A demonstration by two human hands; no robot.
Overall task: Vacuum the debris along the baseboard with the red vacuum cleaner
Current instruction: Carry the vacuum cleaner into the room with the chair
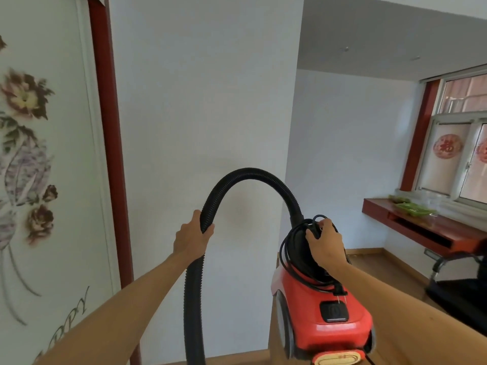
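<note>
At lower centre, the black hose is gripped by the left hand; the red vacuum cleaner is clasped at its cord-wrapped top by the right hand.

Both your arms reach forward; your left grip curls round the hose, your right grip clasps the vacuum cleaner top.

Vacuum cleaner at right, hose in an arch leftward, wall behind, shelf far right.
</note>
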